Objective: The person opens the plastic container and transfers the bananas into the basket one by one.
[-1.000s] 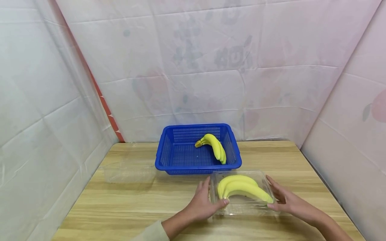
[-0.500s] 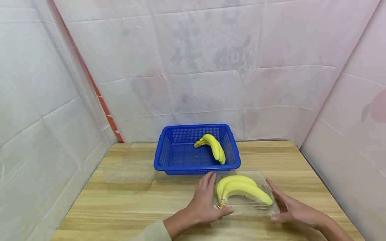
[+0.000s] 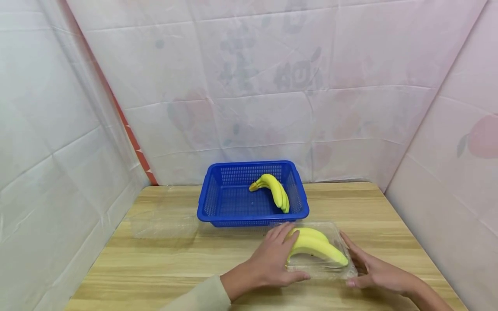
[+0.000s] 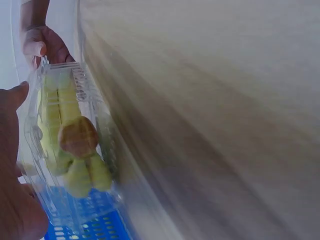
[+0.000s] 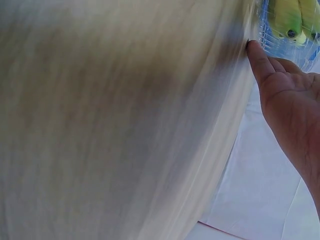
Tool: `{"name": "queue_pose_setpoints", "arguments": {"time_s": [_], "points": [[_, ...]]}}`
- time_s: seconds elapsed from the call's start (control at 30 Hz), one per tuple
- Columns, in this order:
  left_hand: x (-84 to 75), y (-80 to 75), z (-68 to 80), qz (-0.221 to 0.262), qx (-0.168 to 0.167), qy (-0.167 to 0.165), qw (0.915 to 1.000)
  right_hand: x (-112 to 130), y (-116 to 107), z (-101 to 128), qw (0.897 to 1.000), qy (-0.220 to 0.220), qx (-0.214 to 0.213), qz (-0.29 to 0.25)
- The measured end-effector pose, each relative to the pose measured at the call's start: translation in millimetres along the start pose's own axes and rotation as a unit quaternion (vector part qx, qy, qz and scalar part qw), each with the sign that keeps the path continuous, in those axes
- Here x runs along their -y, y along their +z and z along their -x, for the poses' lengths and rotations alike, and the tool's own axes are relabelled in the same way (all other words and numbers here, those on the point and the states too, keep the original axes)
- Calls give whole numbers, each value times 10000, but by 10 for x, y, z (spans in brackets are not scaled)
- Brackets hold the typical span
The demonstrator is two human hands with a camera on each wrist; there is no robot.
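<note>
We look down on a wooden table [image 3: 175, 263] hung round with pale sheeting. At its near edge, towards five o'clock from the table's middle, lies a clear plastic clamshell box [image 3: 324, 270] with a bunch of yellow bananas [image 3: 317, 246] inside. Our left hand [image 3: 272, 263] lies over the box's nine o'clock end, fingers spread flat on the lid and thumb hooked under the near edge. Our right hand [image 3: 373, 272] cups the three o'clock end, fingers fairly straight against the side wall.

We judge the box light, thin and springy, likely to buckle or pop open if squeezed, and slick to the touch; the two short ends, where our hands already rest, look like the firmest hold. The bananas would probably bruise under hard pressure.

At twelve o'clock from the box stands a blue mesh basket [image 3: 218, 203] holding a second banana bunch [image 3: 274, 190].

We can read no brand, label or writing anywhere
</note>
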State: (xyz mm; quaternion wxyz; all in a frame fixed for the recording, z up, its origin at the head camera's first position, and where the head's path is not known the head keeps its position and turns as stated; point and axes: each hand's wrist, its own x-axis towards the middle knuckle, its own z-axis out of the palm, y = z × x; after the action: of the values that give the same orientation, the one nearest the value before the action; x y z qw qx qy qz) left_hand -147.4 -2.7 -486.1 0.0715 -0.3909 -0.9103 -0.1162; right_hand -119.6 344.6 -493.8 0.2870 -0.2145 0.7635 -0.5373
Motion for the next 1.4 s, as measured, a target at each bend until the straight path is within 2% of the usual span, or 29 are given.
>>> {"name": "queue_pose_setpoints", "arguments": {"time_s": [0.17,0.3,0.43,0.73,1.1,1.4], "points": [[-82,-35,-97,-618,162,338,9974,-8,29,-16,9999,-78,76,-18],[-92,-18,-129,-858,336,370,9951,2,47,-21,9999,-77,55,96],[-93,-9,-152,-879,453,349,9945,9,48,-9,9997,-4,-16,261],[-169,0,-219,-1037,488,338,9928,-18,43,11,9983,201,-191,512],[-213,32,-214,-1370,389,361,9892,-7,85,13,9955,349,-375,793],[-223,53,-221,-1352,271,418,9896,15,100,-6,9933,510,-439,941]]}}
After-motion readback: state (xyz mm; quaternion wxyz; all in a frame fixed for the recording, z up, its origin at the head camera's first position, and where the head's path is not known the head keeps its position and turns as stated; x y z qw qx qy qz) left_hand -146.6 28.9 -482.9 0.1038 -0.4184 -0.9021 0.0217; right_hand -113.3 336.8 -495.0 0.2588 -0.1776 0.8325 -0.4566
